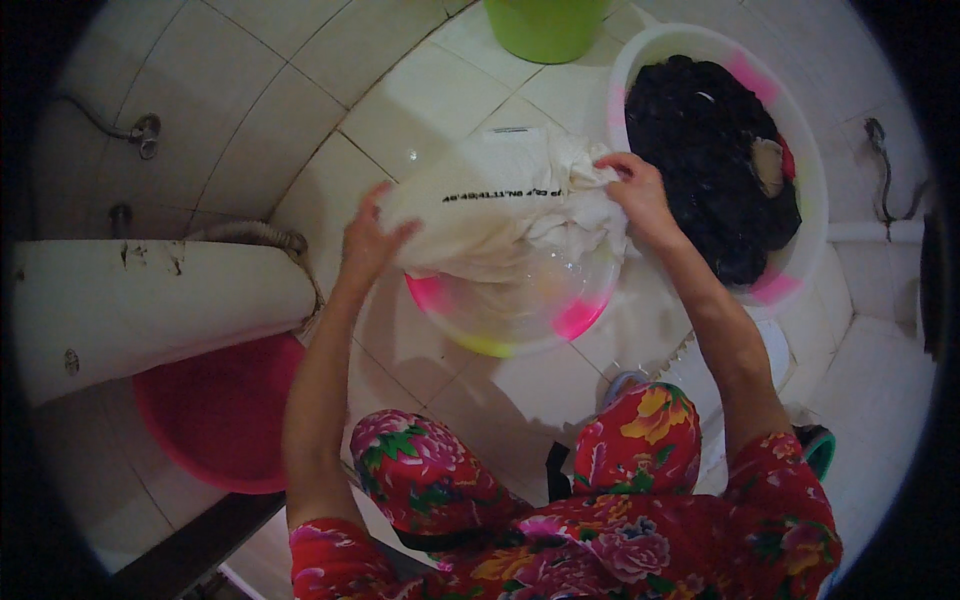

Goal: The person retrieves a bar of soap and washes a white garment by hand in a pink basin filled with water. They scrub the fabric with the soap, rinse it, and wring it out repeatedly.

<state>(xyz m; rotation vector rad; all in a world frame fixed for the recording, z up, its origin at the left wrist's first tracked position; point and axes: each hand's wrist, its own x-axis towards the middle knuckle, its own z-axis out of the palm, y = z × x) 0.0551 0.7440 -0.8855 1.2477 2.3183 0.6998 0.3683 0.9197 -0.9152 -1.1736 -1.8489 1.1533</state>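
A wet white garment [480,172] with a line of dark printed writing spreads above a clear plastic basin [517,300] with pink and yellow patches. It covers the far part of the basin. At the garment's right side, my right hand [641,195] pinches a bunched fold between thumb and fingers. My left hand [375,236] is by its left edge, slightly blurred, with thumb and fingers spread apart and no fold visible between them. Below the cloth, the basin's near rim shows, and its inside looks wet.
To the right, a large white tub [817,187] holds dark wet clothes [697,165]. A green bucket [547,30] stands at the far side. On the left, a red basin [217,420] lies partly under a worn white fixture [165,300]. Tiled floor [405,135] surrounds them.
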